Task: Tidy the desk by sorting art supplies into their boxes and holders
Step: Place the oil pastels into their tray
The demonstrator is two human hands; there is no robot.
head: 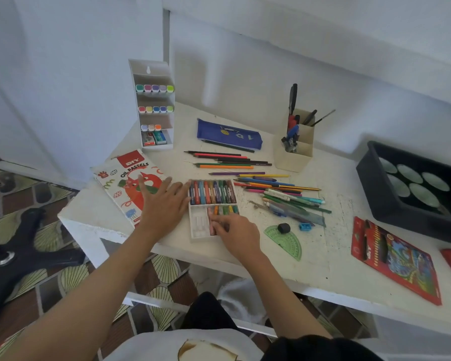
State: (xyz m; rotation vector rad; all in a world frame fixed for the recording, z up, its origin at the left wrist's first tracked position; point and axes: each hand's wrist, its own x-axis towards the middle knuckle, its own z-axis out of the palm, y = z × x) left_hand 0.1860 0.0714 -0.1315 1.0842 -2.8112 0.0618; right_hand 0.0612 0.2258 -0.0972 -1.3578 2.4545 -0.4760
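White ribbed plastic pastel tray (198, 225), rectangular, two rows: upper row full of paper-wrapped sticks, lower row part-filled, exact count unclear. Right hand (236, 234) lies palm down on the lower row, fingertips curled, pinching one pinkish pastel (212, 226). Left hand (164, 204) is flat with fingers spread, touching the tray's left edge. Glossy cardboard pastel box (123, 183) under left fingertips. Right of the right hand: one green protractor (287, 241), one black eraser (283, 227), one blue sharpener (304, 226).

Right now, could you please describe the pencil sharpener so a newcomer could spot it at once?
On the white desk, find the green protractor near the front edge. Just past it lies the sharpener, right of a black eraser. It is the only small bright-blue block there.
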